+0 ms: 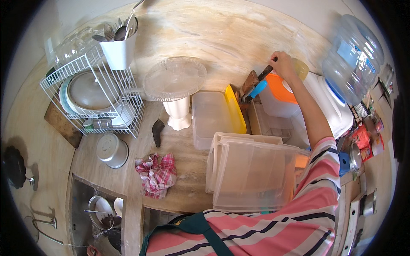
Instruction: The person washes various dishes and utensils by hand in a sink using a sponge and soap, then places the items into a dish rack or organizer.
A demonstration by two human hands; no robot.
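My right hand (pixel 282 65) grips a long dark handle (pixel 265 73), perhaps a knife's, at the back right of the counter. Its lower end meets a brown wooden holder (pixel 250 81), where a blue handle (pixel 258 89) also stands; whether the gripped item is inside the holder is hidden. Just under my forearm is a clear container with an orange lid (pixel 279 88). Only the fingertips of my left hand (pixel 93 251) show at the bottom left edge, by the sink (pixel 78 204); whether they hold anything is unclear. A metal pan (pixel 102 212) lies in the sink.
A white dish rack (pixel 139 108) stands at the back left. Across the counter are a metal pot (pixel 112 150), a checked cloth (pixel 158 176), a cake stand (pixel 177 110), a plastic box (pixel 211 118) and large clear plastic bins (pixel 253 172). A water jug (pixel 354 60) stands far right.
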